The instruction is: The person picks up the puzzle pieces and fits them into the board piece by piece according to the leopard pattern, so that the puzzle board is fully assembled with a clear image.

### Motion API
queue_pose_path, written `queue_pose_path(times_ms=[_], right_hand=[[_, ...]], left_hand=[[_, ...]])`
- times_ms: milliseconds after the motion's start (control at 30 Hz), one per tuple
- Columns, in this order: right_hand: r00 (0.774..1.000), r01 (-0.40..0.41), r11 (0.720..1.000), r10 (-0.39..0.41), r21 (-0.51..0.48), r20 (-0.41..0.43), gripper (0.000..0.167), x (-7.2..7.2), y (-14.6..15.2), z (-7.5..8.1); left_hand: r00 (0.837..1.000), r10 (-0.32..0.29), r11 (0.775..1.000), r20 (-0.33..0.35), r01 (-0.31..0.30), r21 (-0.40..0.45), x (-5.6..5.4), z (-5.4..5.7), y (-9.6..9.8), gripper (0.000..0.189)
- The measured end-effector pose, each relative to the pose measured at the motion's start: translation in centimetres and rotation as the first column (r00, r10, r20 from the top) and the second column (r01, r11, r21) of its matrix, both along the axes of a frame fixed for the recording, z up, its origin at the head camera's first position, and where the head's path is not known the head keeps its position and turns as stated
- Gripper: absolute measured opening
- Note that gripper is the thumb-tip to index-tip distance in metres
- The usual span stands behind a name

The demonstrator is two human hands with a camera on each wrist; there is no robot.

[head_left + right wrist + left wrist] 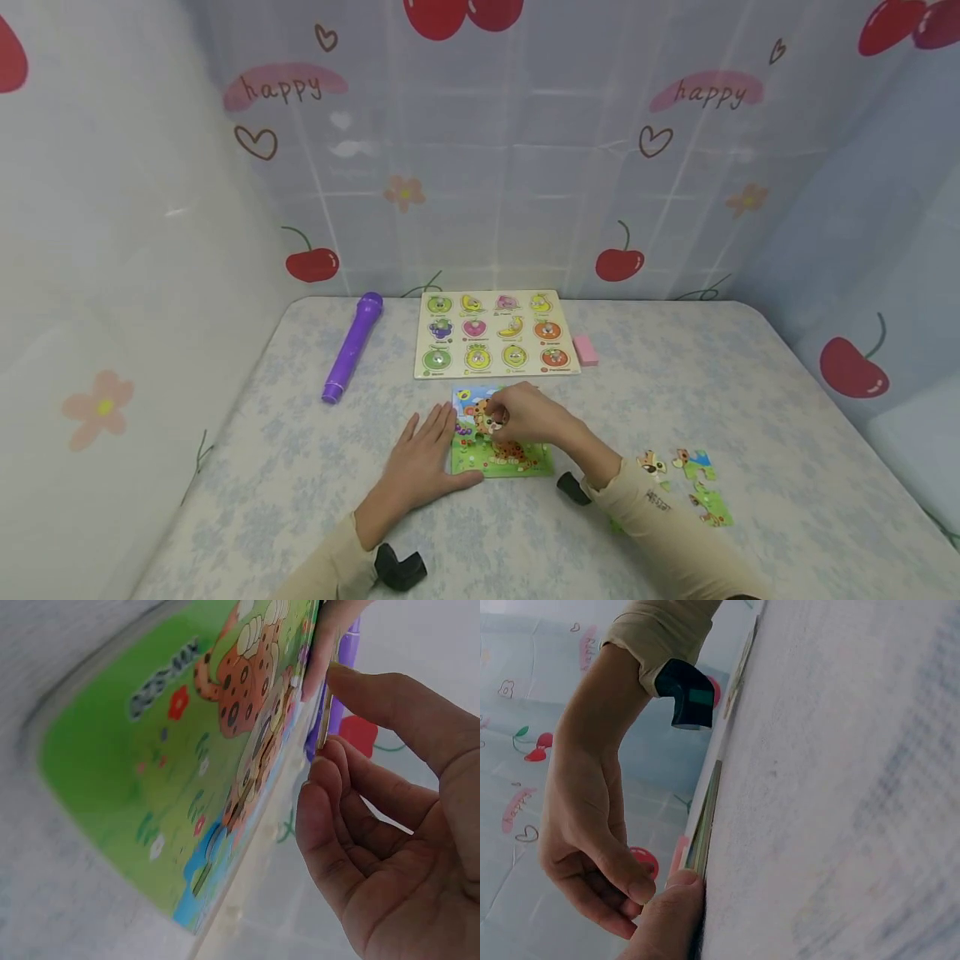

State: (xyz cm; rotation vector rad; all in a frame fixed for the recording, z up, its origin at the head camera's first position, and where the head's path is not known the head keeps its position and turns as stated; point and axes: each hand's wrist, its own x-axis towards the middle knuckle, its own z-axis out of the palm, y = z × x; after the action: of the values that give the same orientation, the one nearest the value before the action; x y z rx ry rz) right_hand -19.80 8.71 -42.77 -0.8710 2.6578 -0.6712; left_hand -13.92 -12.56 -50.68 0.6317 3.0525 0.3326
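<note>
Assembly of the leopard puzzle board looks to me like the step in hand. From where I sit, the right hand has its fingers pinched together on a thin puzzle piece over the board; which slot it suits, I cannot tell. I have the left hand spread, fingers straight at the board's left side, thumb against its near edge, gripping nothing. The next move, I judge, calls for lining the piece up and pressing it level while the left hand steadies the board. Loose pieces lie to the right on the blue-patterned table. Behind sit a fruit board, purple microphone and pink block, with cherry-printed sheeting walling the table in.
</note>
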Motion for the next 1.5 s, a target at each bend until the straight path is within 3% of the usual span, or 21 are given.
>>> queue_pose_path(times_ms=[333, 800, 1233, 1500], right_hand=[[1.000, -0.005, 0.999, 0.003, 0.054, 0.030, 0.023, -0.6, -1.0, -0.8], [0.997, 0.032, 0.999, -0.034, 0.033, 0.072, 0.027, -1.1, -1.4, -1.4], [0.998, 0.051, 0.999, -0.051, 0.003, 0.044, 0.026, -1.3, -1.7, -1.6], [0.997, 0.057, 0.998, -0.057, 0.004, 0.045, 0.021, -1.4, -1.8, -1.8]], left_hand=[[1.000, -0.005, 1.000, 0.004, 0.005, 0.003, -0.1, -0.1, 0.0, 0.111], [1.000, 0.001, 1.000, 0.013, -0.001, 0.006, -0.1, -0.1, 0.0, 0.111], [0.999, -0.014, 1.000, -0.031, 0.014, 0.003, -0.1, 0.0, 0.0, 0.111], [1.000, -0.005, 1.000, -0.005, 0.005, -0.004, -0.2, -0.1, 0.0, 0.111]])
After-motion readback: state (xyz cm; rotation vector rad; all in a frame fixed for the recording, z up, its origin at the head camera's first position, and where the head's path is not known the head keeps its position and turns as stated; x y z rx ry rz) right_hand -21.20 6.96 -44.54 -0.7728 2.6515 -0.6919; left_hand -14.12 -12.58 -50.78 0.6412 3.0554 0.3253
